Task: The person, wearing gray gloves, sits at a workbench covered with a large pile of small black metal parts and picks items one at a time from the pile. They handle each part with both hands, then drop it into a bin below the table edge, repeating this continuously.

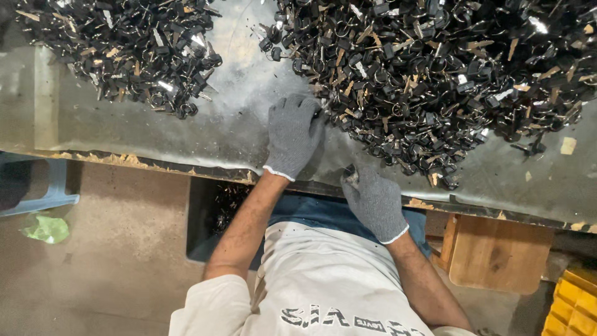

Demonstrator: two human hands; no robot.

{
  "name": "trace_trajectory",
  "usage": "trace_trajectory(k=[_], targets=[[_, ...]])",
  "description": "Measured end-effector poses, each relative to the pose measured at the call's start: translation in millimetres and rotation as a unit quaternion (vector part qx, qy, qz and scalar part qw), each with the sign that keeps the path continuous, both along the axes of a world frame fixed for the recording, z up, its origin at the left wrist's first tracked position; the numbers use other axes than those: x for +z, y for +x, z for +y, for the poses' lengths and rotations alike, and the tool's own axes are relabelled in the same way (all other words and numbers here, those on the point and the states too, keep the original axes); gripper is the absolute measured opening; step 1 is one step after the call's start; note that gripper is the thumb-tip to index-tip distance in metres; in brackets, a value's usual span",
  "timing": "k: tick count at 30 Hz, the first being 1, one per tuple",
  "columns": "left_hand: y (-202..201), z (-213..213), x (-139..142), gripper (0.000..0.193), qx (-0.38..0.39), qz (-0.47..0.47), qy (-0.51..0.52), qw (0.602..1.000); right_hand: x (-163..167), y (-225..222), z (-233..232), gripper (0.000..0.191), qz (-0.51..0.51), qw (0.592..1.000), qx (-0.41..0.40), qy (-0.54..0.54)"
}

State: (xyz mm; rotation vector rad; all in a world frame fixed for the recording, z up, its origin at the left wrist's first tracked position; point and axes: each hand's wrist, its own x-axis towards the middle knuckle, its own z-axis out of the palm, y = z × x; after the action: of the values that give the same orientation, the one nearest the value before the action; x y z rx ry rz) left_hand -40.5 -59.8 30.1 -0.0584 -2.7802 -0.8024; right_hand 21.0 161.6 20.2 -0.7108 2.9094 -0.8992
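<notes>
A big heap of small black plastic parts with tan bits [435, 74] covers the right side of a worn metal table [236, 124]. My left hand [292, 134], in a grey knit glove, lies palm down at the heap's near left edge. Its fingertips touch the parts there and are hidden from me. My right hand [375, 200], gloved the same, sits at the table's front edge. It pinches one small black part [350, 174] between thumb and fingers.
A second, smaller heap of the same parts [130, 50] lies at the far left. Under the table stands a dark bin [211, 218] with parts in it. A wooden stool [491, 252], a yellow crate [572, 305], a blue stool [53, 186] and a green bag [46, 227] stand around.
</notes>
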Motion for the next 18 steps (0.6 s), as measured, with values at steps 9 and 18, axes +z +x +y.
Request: trace_trajectory(k=[9, 18], targets=[[33.0, -196.2, 38.1, 0.04, 0.321, 0.086, -0.23, 0.915, 5.9, -2.2, -0.8, 0.058, -0.024, 0.999, 0.016, 0.015], [58.5, -348.0, 67.6, 0.062, 0.451, -0.25, -0.213, 0.83, 8.7, -1.1, -4.8, 0.05, -0.01, 0.999, 0.0, 0.038]])
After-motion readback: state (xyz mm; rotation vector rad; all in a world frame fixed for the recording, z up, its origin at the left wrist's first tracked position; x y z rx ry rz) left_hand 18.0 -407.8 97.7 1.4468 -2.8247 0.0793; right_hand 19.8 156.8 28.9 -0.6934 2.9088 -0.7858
